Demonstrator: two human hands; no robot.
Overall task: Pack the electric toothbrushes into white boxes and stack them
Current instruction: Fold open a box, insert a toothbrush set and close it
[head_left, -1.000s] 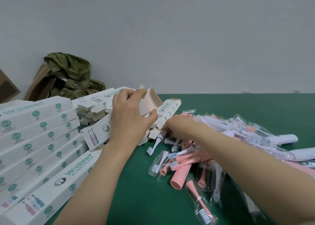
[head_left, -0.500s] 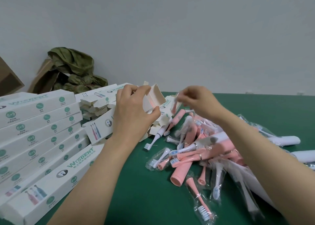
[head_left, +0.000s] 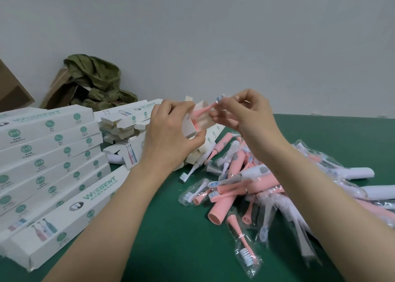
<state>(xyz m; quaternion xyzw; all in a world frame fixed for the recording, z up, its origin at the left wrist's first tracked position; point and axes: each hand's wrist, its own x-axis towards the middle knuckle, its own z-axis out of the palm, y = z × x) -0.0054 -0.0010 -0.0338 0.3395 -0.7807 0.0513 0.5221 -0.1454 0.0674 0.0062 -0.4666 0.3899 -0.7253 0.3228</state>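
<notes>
My left hand (head_left: 168, 136) grips an open white box (head_left: 197, 122) above the green table, its mouth facing right. My right hand (head_left: 243, 115) pinches a pink brush head (head_left: 203, 111) in clear wrap, whose lower end sits in the box mouth. A heap of pink and white toothbrush handles and wrapped brush heads (head_left: 245, 181) lies below my right arm. Packed white boxes (head_left: 49, 153) are stacked at the left.
More white boxes, some with open flaps (head_left: 124, 127), lie behind my left hand. A brown carton with green crumpled material (head_left: 94, 83) stands at the back left against the wall. Green table surface (head_left: 166, 239) shows between my forearms.
My right hand rose from the heap with a wrapped pink brush head and carried it left to the box mouth. My left hand kept holding the box, lifting it slightly.
</notes>
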